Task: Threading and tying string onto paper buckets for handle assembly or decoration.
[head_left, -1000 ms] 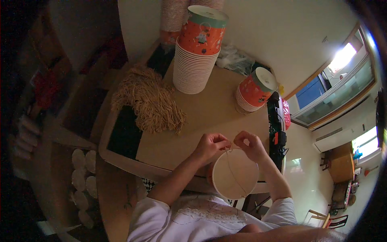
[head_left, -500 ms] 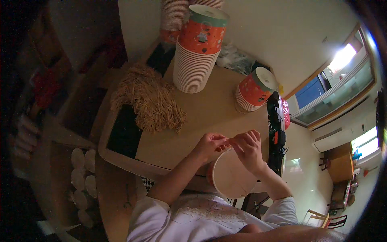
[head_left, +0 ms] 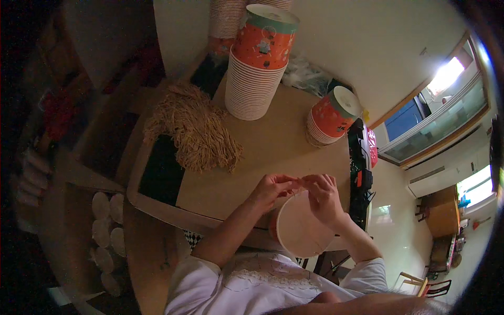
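Note:
A paper bucket [head_left: 302, 233] with a white inside and an orange outer wall rests tilted at the table's near edge, against my body, its mouth facing up. Over its far rim my left hand [head_left: 274, 189] and my right hand [head_left: 322, 193] meet, thumbs and fingertips pinched together. A thin brown strand of twine seems to run between the fingertips; most of it is hidden. Near the bucket's lower rim a bit of strand also shows. Farther left lies a heap of loose brown twine [head_left: 191, 128] on the cardboard.
A tall stack of nested paper buckets [head_left: 254, 89] stands at the back, with a shorter stack [head_left: 326, 123] to its right. Clear plastic bags [head_left: 304, 76] lie behind. Black equipment [head_left: 360, 178] lines the table's right edge. At lower left, an open carton [head_left: 147, 252] sits beside round white pieces [head_left: 102, 231].
Both hands stay over the bucket rim, with only small finger shifts. The right hand's fingers have tipped slightly lower and closer to the left fingertips. The bucket stays put.

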The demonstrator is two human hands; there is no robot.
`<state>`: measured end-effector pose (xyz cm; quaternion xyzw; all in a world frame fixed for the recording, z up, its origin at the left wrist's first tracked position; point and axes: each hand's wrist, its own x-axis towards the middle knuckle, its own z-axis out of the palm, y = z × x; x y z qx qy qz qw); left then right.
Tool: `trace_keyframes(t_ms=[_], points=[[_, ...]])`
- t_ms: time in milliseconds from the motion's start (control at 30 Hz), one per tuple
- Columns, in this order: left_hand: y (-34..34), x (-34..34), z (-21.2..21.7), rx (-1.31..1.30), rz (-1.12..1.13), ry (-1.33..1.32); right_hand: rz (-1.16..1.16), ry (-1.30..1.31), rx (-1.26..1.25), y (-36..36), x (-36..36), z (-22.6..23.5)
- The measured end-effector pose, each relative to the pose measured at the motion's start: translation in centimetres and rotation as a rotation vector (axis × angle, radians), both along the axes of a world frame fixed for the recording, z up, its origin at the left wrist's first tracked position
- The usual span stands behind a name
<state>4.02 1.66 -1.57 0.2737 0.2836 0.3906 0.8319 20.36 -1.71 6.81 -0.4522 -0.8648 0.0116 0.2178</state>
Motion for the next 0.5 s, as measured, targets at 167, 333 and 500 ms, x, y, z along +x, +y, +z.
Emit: trace_keyframes(t_ms=[167,333,500], points=[[-0.5,-0.2,1.9,0.215,0.065,0.238,-0.075,0.406,-0.381,1.2,0.8,-0.2],[-0.8,-0.2,2.5,0.36,0.104,0.419,-0.079,0.524,-0.579,2.0,1.1,-1.1],[-0.8,-0.2,2.2,0.414,0.142,0.441,-0.104,0.497,-0.603,2.4,1.0,-1.4]])
